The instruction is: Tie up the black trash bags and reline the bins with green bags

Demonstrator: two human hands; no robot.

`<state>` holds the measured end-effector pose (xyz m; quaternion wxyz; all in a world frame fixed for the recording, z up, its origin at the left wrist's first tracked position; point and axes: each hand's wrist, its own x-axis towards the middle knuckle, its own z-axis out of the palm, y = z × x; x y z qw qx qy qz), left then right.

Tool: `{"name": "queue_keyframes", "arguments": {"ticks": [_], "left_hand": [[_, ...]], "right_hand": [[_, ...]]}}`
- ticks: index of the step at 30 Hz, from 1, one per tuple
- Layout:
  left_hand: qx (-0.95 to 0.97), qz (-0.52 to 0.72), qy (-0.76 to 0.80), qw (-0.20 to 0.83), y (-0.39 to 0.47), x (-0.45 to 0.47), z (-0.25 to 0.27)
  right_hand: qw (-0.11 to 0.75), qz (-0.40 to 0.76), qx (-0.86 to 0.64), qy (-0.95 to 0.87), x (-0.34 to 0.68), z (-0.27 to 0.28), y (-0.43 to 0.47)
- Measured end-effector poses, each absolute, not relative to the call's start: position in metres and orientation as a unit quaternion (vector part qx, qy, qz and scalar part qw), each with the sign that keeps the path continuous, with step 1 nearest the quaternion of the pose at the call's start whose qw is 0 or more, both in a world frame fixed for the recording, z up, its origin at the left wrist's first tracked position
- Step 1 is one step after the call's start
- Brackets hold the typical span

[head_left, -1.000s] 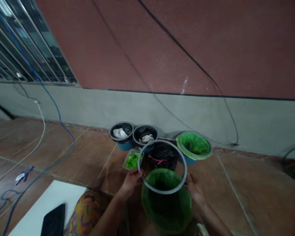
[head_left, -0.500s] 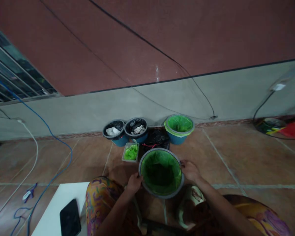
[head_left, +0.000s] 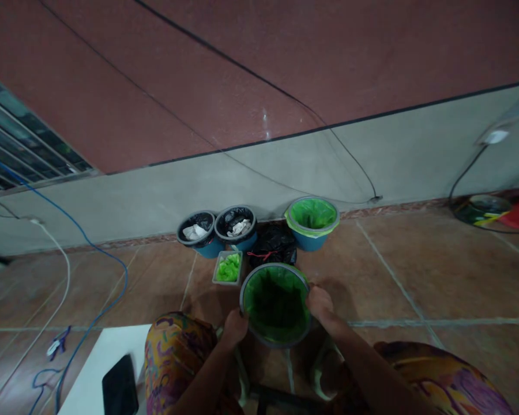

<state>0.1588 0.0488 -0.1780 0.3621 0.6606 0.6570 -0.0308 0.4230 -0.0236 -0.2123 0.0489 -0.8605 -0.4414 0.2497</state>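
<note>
Both hands grip the grey rim of a green-lined bin (head_left: 275, 304) that sits on the tiled floor (head_left: 393, 276) just ahead of the person's knees. Left hand (head_left: 234, 326) closed on the rim's near-left edge; right hand (head_left: 320, 302) closed on its right edge, fingers curled over the ring. Green liner fills the bin's mouth under the grey ring.

Far left: a blue cable (head_left: 96, 253) and a white cable (head_left: 63, 271) trail across the floor. Near left corner: a white board (head_left: 86, 374) with a dark phone (head_left: 120, 392) lying on it. Patterned trouser knee (head_left: 173, 351) beside the left forearm.

Beyond the held bin, along the wall base, left to right: a blue bin with black liner and white scraps (head_left: 195, 231), touching a second blue bin with black liner and pale scraps (head_left: 236, 225); a small tray of bright green pieces (head_left: 228, 268) in front of them; a tied black bag (head_left: 273, 246) just behind the held bin; then another green-lined blue bin (head_left: 312, 220). Far right: a round dish with colourful items (head_left: 482, 210), blurred.
</note>
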Motion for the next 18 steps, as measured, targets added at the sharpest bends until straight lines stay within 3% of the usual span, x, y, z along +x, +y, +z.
{"name": "queue_keyframes", "arguments": {"ticks": [5, 18], "left_hand": [[0.676, -0.064, 0.661, 0.32, 0.057, 0.173, -0.179], [0.664, -0.036, 0.654, 0.36, 0.058, 0.176, -0.185]], "right_hand": [[0.038, 0.249, -0.869, -0.427, 0.43, -0.216, -0.019], [0.009, 0.214, -0.871, -0.441, 0.429, -0.227, -0.021]]}}
